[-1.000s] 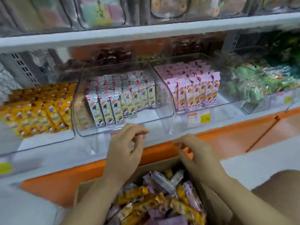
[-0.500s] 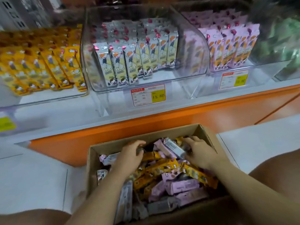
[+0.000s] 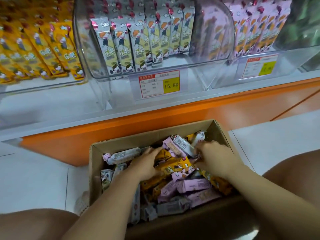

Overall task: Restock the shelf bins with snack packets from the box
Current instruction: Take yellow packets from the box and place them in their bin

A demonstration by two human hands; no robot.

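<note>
Both left grip point(image 3: 147, 163) and right grip point(image 3: 214, 156) seemingly clutch packets point(image 3: 190, 185) in box point(image 3: 220, 134) below bins point(image 3: 216, 40).

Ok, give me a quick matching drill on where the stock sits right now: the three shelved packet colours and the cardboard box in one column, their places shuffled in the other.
Things:
1. shelved yellow foil snack packets
2. shelved grey-white foil snack packets
3. shelved pink foil snack packets
4. brown cardboard box

Places:
A. white floor tiles
B. right clear plastic bin
C. left clear plastic bin
D. middle clear plastic bin

Pairs: 1-C, 2-D, 3-B, 4-A.
</note>
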